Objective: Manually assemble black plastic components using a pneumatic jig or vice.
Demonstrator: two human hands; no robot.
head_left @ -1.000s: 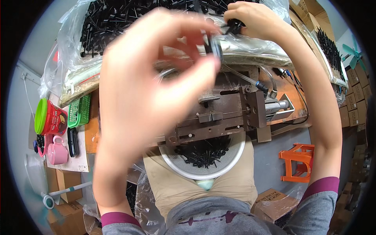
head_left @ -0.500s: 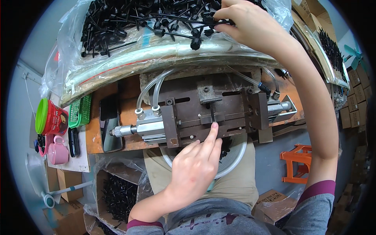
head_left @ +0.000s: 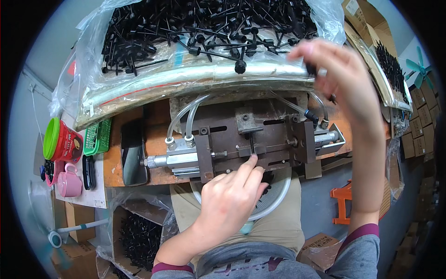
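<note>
My left hand (head_left: 227, 197) reaches over the front of a dark brown metal fixture (head_left: 276, 132), fingers stretched out. Its index fingertip touches the near end of a thin black stem (head_left: 252, 143) lying in the small centre block. My right hand (head_left: 346, 79), smeared by motion, is raised beyond the fixture's right end. Its fingers are curled around a dark plastic piece (head_left: 310, 68), mostly hidden and blurred. A heap of black stemmed plastic parts (head_left: 204, 28) lies on clear plastic sheeting behind the fixture.
Air cylinders (head_left: 182, 160) with clear hoses flank the fixture. To the left are a phone (head_left: 133, 156), a green basket (head_left: 98, 137), a red tub (head_left: 65, 142) and a pink cup (head_left: 69, 181). A white-rimmed basin (head_left: 278, 197) sits on my lap. An orange stool (head_left: 341, 200) stands right.
My right hand has left the heap, moving right and toward me with a dark piece. The fixture's side rods now stick further inward. My left fingertip stays at the stem; the view shifted slightly.
</note>
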